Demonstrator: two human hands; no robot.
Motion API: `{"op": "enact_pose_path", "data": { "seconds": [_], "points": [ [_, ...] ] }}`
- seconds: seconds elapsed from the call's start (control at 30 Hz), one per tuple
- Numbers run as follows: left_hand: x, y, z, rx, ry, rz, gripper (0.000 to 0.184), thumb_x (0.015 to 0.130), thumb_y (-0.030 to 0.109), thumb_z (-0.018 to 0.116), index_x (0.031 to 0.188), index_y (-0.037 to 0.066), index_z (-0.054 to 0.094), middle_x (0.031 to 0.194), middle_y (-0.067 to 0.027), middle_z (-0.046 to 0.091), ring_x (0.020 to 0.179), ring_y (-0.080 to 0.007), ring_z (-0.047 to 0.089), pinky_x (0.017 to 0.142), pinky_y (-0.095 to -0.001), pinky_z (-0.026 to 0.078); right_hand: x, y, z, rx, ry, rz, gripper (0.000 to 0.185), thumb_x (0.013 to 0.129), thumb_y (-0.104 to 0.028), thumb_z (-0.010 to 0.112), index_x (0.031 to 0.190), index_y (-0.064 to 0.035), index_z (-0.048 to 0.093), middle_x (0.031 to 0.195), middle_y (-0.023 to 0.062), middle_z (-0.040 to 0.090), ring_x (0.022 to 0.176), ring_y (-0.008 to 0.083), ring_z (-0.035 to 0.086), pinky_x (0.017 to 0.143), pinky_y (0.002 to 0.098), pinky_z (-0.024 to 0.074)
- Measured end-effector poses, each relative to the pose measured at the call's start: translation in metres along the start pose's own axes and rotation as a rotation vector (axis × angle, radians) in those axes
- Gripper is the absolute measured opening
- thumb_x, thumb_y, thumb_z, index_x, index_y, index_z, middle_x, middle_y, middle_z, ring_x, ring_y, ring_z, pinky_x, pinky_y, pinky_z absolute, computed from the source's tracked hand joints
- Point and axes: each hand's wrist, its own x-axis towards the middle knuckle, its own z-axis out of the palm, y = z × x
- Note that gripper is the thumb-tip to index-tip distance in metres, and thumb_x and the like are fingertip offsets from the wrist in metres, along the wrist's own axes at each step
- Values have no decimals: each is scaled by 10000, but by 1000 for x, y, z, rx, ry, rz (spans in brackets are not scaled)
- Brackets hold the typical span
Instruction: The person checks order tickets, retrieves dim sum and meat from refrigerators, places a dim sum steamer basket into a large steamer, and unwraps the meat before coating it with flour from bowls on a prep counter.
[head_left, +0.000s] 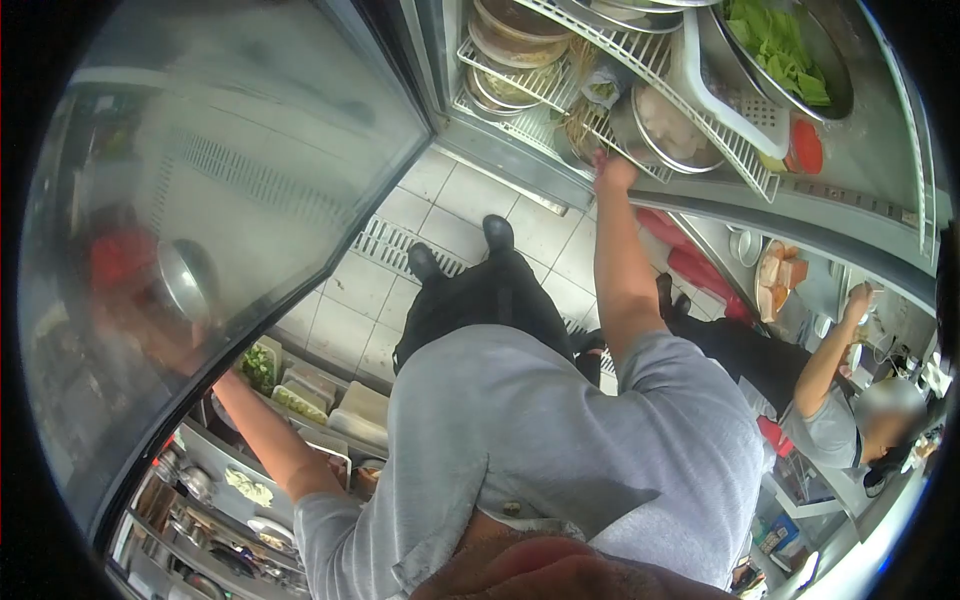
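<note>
My left hand point(165, 335) shows blurred through the glass door point(300, 130). It appears to grip the rim of a shiny metal bowl point(188, 280), and a red shape point(123, 257) lies beside it. My right hand point(614, 174) reaches to the front of a lower wire shelf point(655, 172) in the refrigerator. Its fingers are bent, and whatever they hold is hidden. Just past them sit a brown stringy bundle point(580, 130) and a round metal bowl point(675, 140) with pale contents.
Stacked bowls point(520, 45) fill the shelves at the upper left of the refrigerator. Leafy greens point(775, 50) lie in a metal bowl near a red-lidded jar point(805, 145). A co-worker point(830, 425) is at the right. Food containers point(300, 395) stand on my left; a floor grate point(385, 242) crosses the tiles.
</note>
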Motion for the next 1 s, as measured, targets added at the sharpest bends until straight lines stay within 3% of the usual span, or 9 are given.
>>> {"op": "enact_pose_path", "data": {
  "seconds": [0.07,0.1,0.33,0.5,0.6,0.7,0.9,1.0],
  "points": [
    [-1,0,2,0,7,3,367,1002,294,524,1275,58,590,1189,-98,651,1062,-265,612,986,-407,472,9,-8,5,111,-132,-82,290,975,-136,538,1265,-128,524,1031,97,675,771,238,694,552,353,535],
    [-2,0,3,3,10,5,367,1003,295,524,1276,59,590,1191,-98,651,1064,-266,612,988,-408,472,36,5,13,24,-138,-171,355,994,-299,526,1306,-129,529,1178,132,657,940,277,689,724,423,570],
    [-11,-2,7,14,48,26,371,1007,300,519,1283,64,590,1205,-96,651,1077,-270,611,1003,-415,468,86,6,26,-1088,-174,-567,504,955,-409,524,1355,-102,510,1305,154,590,1125,325,591,908,447,478],
    [-15,-3,6,12,74,46,374,1010,305,516,1289,67,591,1214,-95,651,1087,-274,611,1014,-419,466,81,15,-5,-1603,-255,-629,616,927,-487,523,1390,-82,496,1396,170,542,1257,359,521,1040,464,413],
    [-17,0,3,4,89,66,375,1012,307,514,1292,69,591,1220,-95,651,1092,-276,611,1020,-422,464,66,14,-19,-1738,-315,-589,683,910,-534,522,1411,-71,488,1450,179,513,1336,379,479,1119,474,374],
    [-28,2,6,0,105,88,377,1014,310,512,1295,71,592,1226,-94,651,1098,-278,611,1026,-425,463,52,7,-3,-1868,-397,-516,653,914,-447,503,1480,-130,430,1566,196,345,1430,414,330,1160,520,291],
    [-57,2,10,3,161,140,380,1018,315,509,1301,75,592,1237,-93,652,1110,-282,610,1039,-431,460,85,40,19,-1987,-468,-575,651,911,-440,503,1478,-127,432,1566,199,344,1428,418,332,1160,521,291],
    [-55,1,-21,-38,126,134,372,1020,314,505,1288,75,602,1242,-99,652,1115,-286,612,1031,-453,469,99,44,18,-2001,-469,-618,651,910,-436,502,1477,-125,434,1565,200,344,1427,421,332,1160,521,291]
  ]
}}
